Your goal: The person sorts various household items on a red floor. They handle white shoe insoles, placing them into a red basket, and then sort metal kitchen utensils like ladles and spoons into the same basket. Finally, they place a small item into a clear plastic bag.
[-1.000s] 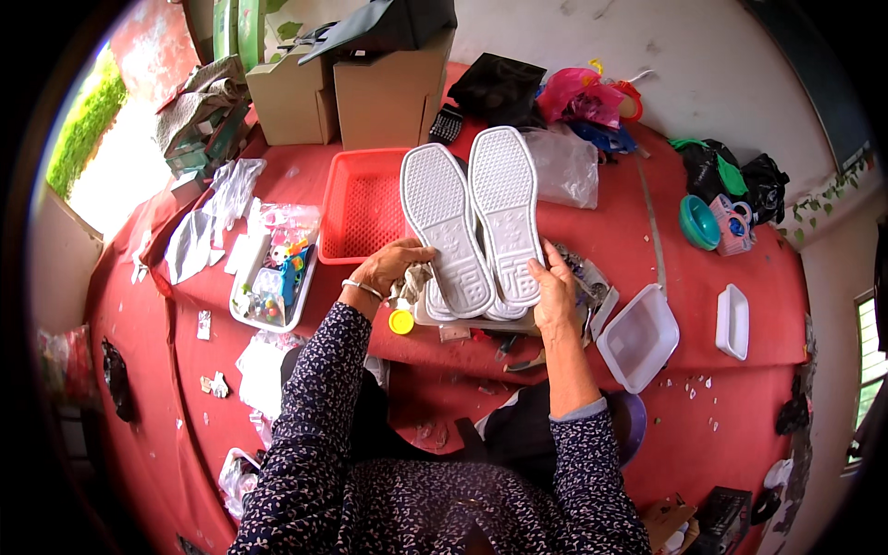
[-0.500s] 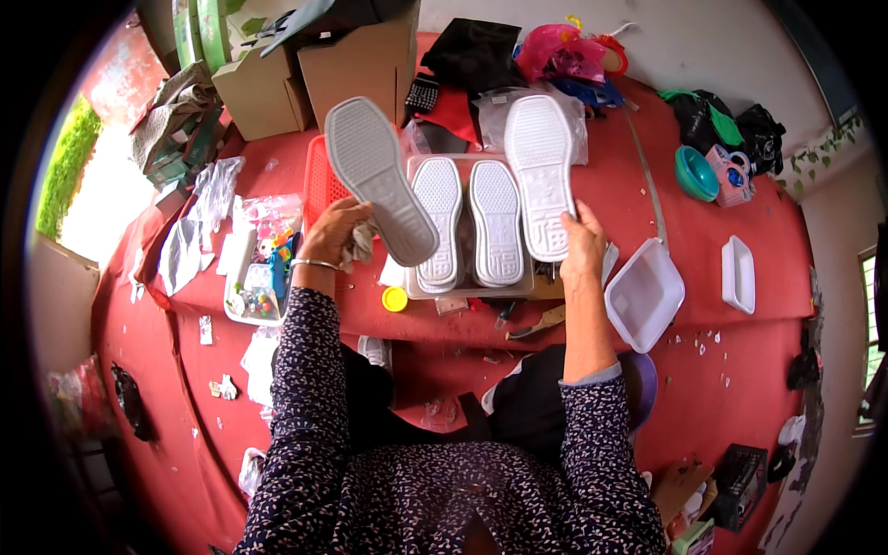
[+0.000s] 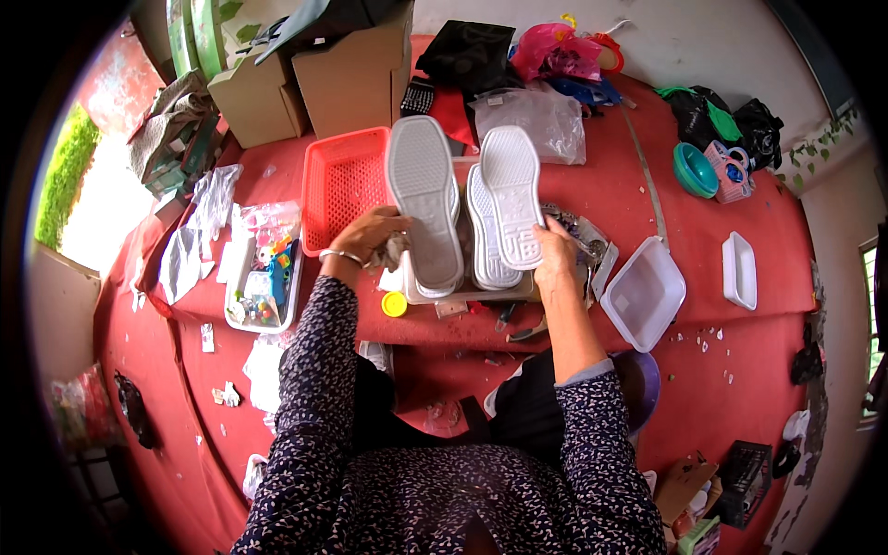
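Note:
My left hand point(image 3: 372, 237) is closed on the edge of a grey shoe sole point(image 3: 423, 185). A crumpled whitish cloth point(image 3: 392, 251) also sits in that hand. On the other side, my right hand point(image 3: 556, 252) pinches a white shoe sole point(image 3: 511, 185) by its lower right edge. Both held soles show their patterned undersides and hang over a clear plastic box point(image 3: 523, 293). In the box lies another white sole point(image 3: 484, 242), partly covered by the one in my right hand. A further sole is mostly hidden behind the grey one.
A red basket point(image 3: 344, 151) stands left of the box, beside a white tray of small colourful items point(image 3: 269, 314). White tubs point(image 3: 645, 294) are at right. Cardboard boxes point(image 3: 351, 85), a clear plastic bag point(image 3: 541, 120) and a pink bag point(image 3: 558, 51) lie farther back.
Both hands have moved inward and lower with their soles. The grey sole went right and is more upright, the white one went left, and both now cover the soles in the box.

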Motion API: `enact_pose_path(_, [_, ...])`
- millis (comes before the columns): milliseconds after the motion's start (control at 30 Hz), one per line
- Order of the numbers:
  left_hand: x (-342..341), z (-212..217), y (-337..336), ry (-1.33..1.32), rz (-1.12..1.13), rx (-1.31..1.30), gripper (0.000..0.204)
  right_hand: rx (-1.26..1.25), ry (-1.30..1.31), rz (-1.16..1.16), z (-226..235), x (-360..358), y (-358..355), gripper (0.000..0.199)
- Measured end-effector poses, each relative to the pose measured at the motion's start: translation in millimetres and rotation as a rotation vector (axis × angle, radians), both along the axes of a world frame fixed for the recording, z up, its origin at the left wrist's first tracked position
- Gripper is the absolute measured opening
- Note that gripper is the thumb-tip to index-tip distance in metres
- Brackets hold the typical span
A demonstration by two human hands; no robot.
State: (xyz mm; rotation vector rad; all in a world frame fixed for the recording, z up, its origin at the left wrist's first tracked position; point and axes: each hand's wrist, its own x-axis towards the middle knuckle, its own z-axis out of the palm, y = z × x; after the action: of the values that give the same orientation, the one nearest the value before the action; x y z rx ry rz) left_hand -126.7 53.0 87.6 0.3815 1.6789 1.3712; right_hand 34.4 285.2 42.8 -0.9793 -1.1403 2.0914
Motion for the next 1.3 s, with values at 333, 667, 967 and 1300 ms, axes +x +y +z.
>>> enact_pose_path(333, [-40,-119,16,1.357,-0.489,-0.348,0.024,0.973,-0.811,0.191,-50,-9,-11,0.045])
enact_pose_path(667, [-34,-165,14,1.316,-0.579,-0.235,0.021,1.299,-0.626,0.534,-48,-40,-72,0.041])
enact_pose_path(967, [-7,-135,29,0.559,-0.113,-0.356,0.04,1.381,-0.723,0.544,-53,-52,-89,0.035])
enact_pose_path(1300, [9,-115,31,0.795,-0.285,-0.376,0.098,0.841,-0.85,0.292,-48,-44,8,0.043])
